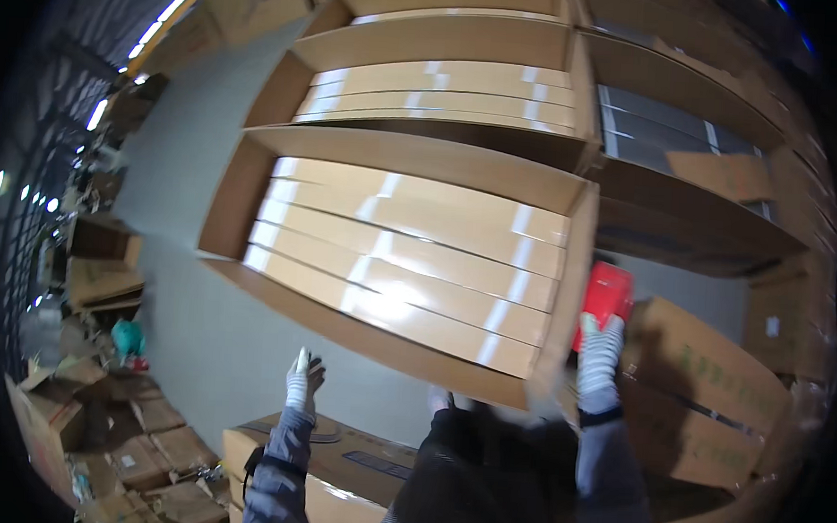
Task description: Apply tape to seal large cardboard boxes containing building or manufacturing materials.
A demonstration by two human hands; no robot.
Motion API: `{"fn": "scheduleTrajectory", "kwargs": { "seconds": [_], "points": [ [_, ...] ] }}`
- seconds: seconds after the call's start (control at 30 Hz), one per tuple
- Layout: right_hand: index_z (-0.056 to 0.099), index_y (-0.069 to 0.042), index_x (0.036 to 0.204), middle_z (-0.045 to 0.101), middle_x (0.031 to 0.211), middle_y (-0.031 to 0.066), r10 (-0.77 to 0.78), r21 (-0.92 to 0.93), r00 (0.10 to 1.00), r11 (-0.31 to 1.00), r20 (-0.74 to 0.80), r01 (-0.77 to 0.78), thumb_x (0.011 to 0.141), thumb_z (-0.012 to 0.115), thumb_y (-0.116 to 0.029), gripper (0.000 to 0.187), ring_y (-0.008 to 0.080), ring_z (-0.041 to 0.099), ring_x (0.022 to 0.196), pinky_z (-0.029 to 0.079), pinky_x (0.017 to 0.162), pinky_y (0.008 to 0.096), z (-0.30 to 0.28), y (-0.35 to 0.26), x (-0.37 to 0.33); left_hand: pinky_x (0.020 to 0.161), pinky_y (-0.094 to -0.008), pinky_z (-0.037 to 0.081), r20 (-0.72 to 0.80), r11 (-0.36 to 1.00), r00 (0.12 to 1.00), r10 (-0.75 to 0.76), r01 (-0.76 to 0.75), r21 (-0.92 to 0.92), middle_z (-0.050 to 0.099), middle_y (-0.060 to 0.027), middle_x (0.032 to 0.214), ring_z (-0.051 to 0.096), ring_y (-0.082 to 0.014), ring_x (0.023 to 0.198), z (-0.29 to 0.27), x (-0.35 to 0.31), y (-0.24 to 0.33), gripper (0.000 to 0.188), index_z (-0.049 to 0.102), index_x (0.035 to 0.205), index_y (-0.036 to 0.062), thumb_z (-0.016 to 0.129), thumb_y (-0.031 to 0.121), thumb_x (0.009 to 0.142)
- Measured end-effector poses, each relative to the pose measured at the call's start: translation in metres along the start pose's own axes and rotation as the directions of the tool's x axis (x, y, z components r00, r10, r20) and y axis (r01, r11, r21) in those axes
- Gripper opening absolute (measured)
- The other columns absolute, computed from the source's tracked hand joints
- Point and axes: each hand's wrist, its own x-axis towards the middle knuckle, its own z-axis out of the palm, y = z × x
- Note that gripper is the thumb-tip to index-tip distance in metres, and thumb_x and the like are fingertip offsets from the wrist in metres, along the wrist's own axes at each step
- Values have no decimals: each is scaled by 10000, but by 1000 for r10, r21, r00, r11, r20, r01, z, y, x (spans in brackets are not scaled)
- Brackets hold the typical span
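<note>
My right hand (pixel 601 342), in a white striped glove, is closed round a red hand tool (pixel 609 289) with a blocky body; its exact kind does not show. The tool is up against or close beside the right end wall of a large open brown carton (pixel 579 260). Several long flat brown boxes (pixel 449 211) sealed with pale tape lie side by side inside that carton. To the left of my body, my gloved left hand (pixel 304 379) hangs free over the grey floor, fingers stretched out, holding nothing, short of the carton's near wall.
More open cartons (pixel 449 36) stand in rows behind, and one at the right holds grey boxes (pixel 653 122). Closed cartons (pixel 706 371) stand by my right arm. Another carton (pixel 361 462) is close at my legs. Flattened and torn cardboard (pixel 158 447) piles up at the lower left.
</note>
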Motion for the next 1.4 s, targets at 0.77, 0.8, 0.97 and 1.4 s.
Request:
{"fn": "scheduleTrajectory", "kwargs": {
  "seconds": [0.77,0.8,0.97,1.4],
  "points": [
    [472,18,1294,600,1140,188,193,-29,911,975,-365,-218,943,626,-382,554,257,590,951,529,847,386,45,41,-216,832,-303,527,143,970,989,-34,-2,242,664,-60,1226,641,-161,1067,-256,256,105,460,628,1259,86,601,433,959],
    [475,20,1284,600,1129,170,170,-221,940,945,-297,-240,921,674,-336,546,249,583,939,520,853,374,59,64,-225,878,-323,520,136,984,989,49,-71,166,657,-72,1243,634,-175,1090,-305,275,106,476,615,1277,66,617,415,954],
    [534,-13,1163,630,1054,84,108,-18,913,992,-394,-125,781,824,-95,487,187,575,923,511,825,326,29,42,-231,943,-415,524,126,991,992,-31,14,135,622,-80,1317,591,-229,1186,-301,238,67,563,562,1350,49,654,418,936],
    [590,-18,1085,625,1110,210,-271,-820,932,457,240,344,683,811,-243,510,411,561,1094,444,1005,456,160,41,-166,1015,-393,462,269,372,704,657,-614,697,600,-168,1255,569,-235,1148,-272,340,249,448,575,1314,39,531,375,1021]
  ]
}}
